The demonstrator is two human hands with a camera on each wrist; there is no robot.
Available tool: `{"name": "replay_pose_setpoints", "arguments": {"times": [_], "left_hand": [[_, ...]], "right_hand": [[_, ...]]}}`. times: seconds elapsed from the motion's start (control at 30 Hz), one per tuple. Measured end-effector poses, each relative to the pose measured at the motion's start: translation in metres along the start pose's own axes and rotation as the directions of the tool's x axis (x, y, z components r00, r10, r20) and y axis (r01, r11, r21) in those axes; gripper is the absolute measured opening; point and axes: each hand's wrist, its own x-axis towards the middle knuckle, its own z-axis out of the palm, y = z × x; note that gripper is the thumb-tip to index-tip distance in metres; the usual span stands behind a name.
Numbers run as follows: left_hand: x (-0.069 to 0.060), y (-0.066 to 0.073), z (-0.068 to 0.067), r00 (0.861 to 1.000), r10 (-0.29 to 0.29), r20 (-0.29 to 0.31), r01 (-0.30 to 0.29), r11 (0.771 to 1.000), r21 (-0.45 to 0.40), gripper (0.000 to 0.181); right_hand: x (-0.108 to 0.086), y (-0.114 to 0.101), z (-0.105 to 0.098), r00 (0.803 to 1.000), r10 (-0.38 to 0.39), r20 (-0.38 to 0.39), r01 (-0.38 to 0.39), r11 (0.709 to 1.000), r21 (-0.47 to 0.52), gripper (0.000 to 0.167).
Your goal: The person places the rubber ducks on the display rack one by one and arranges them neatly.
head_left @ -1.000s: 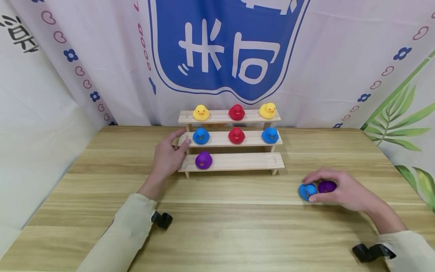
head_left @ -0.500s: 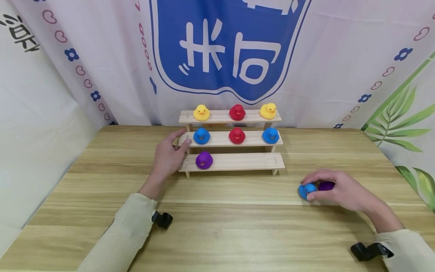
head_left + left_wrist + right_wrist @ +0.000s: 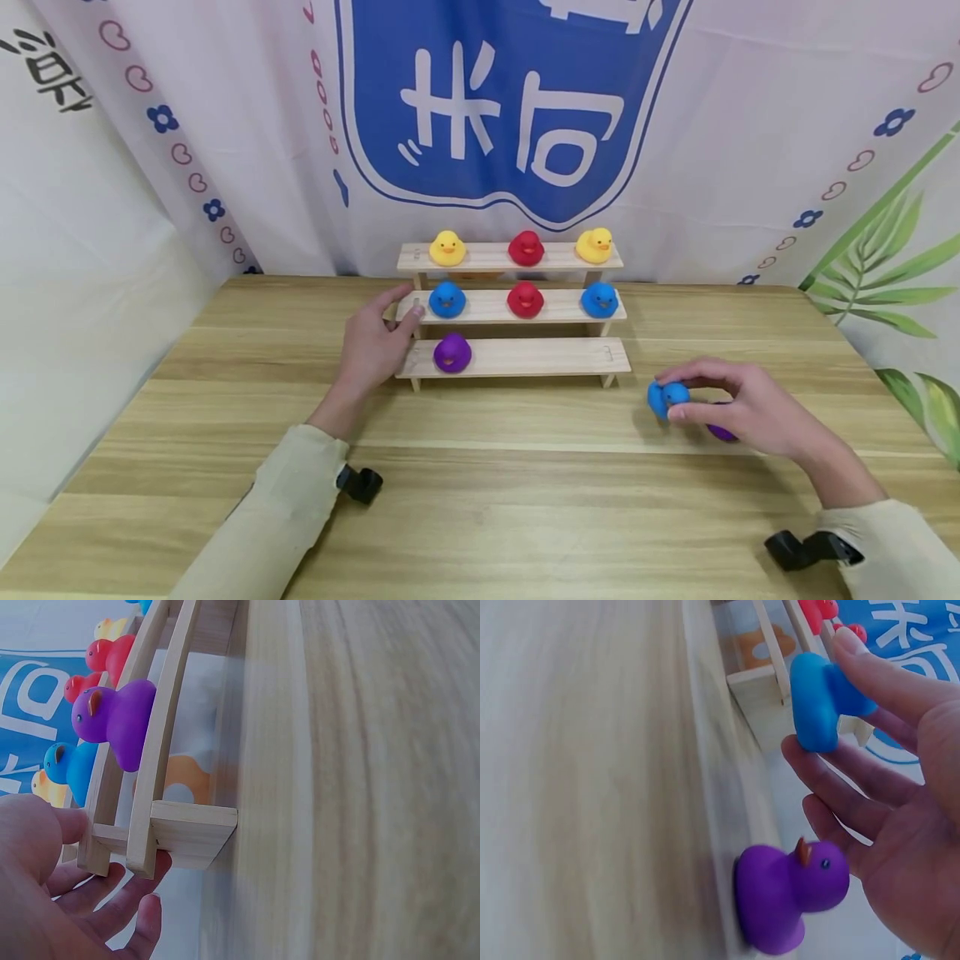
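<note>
My right hand (image 3: 765,412) pinches a blue rubber duck (image 3: 666,400) between thumb and fingers, held a little above the table. Under that hand a purple rubber duck (image 3: 780,900) stands on the table, partly hidden in the head view. My left hand (image 3: 375,342) grips the left end of the three-step wooden rack (image 3: 540,357), its thumb on the middle step. On the bottom step, near its left end, sits another purple duck (image 3: 452,353). The middle step bears a blue duck (image 3: 447,300), a red duck (image 3: 526,300) and a blue duck (image 3: 600,300).
Along the top step sit a yellow duck (image 3: 447,248), a red duck (image 3: 527,248) and a yellow duck (image 3: 595,246). A printed curtain (image 3: 285,167) hangs right behind the rack. The wooden table (image 3: 510,500) spreads out in front.
My right hand has lifted the blue duck off the table and moved it slightly left and away from me. The purple duck stays behind. My left hand keeps its place on the rack.
</note>
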Motion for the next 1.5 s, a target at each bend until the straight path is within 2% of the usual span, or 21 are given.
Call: {"name": "replay_pose_setpoints", "arguments": {"times": [0.23,0.5,0.77,0.9,1.23,1.5], "left_hand": [[0.0,0.0,0.0,1.0,-0.005,0.001,0.005,1.0,0.001,0.052],[-0.001,0.002,0.0,1.0,-0.005,-0.003,0.005,1.0,0.004,0.053],[0.0,0.003,0.003,1.0,0.003,0.013,-0.003,1.0,-0.016,0.053],[-0.001,0.004,0.002,1.0,-0.013,0.008,0.013,1.0,-0.021,0.052],[-0.001,0.005,0.001,1.0,-0.012,0.011,0.013,1.0,-0.013,0.052],[-0.001,0.005,0.0,1.0,-0.016,0.004,0.016,1.0,0.022,0.052]], "right_hand": [[0.007,-0.011,0.004,0.998,-0.052,-0.033,0.054,0.997,0.056,0.03],[0.019,-0.022,0.013,0.997,-0.045,-0.057,0.052,0.991,0.127,0.028],[0.03,-0.031,0.02,0.998,-0.035,-0.047,0.041,0.989,0.141,0.029],[0.037,-0.037,0.025,0.999,-0.036,-0.04,0.041,0.988,0.151,0.031],[0.057,-0.049,0.039,0.996,-0.089,-0.022,0.092,0.968,0.234,0.035],[0.076,-0.058,0.057,0.996,-0.083,0.01,0.078,0.966,0.247,0.038]]}}
